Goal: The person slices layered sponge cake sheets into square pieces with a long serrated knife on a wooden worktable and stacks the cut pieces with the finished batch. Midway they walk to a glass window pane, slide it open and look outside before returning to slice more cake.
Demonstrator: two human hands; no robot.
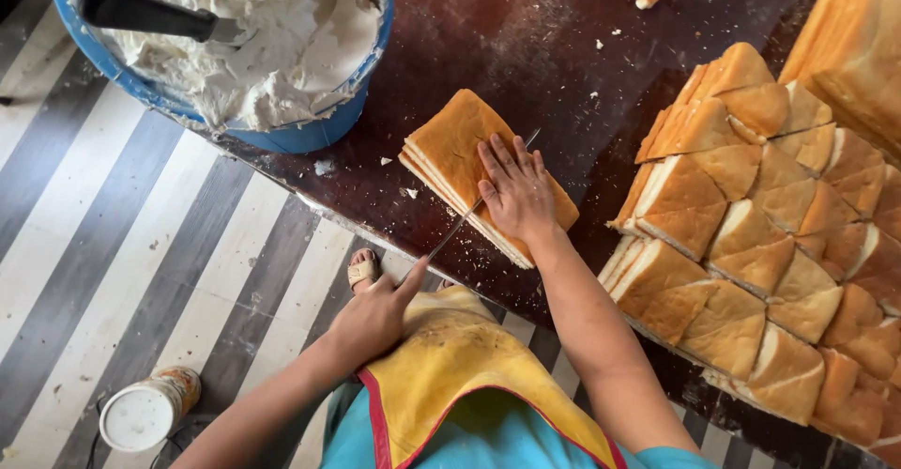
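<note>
A stack of golden-crusted square bread slices (pixel 449 146) lies on the dark wooden table (pixel 526 46). My right hand (pixel 516 192) presses flat on top of the stack, fingers spread. My left hand (pixel 375 317) grips the handle of a long thin knife (pixel 455 232) just off the table's edge. Its blade runs diagonally under my right hand through the stack, and the tip shows past my fingers.
Many cut triangular bread pieces (pixel 751 244) are piled at the right, with uncut loaves (pixel 859 46) behind them. A blue tub of white cream (pixel 282 28) holding a black-handled tool (pixel 150 14) stands at the top left. A small can (pixel 148 411) sits on the striped floor.
</note>
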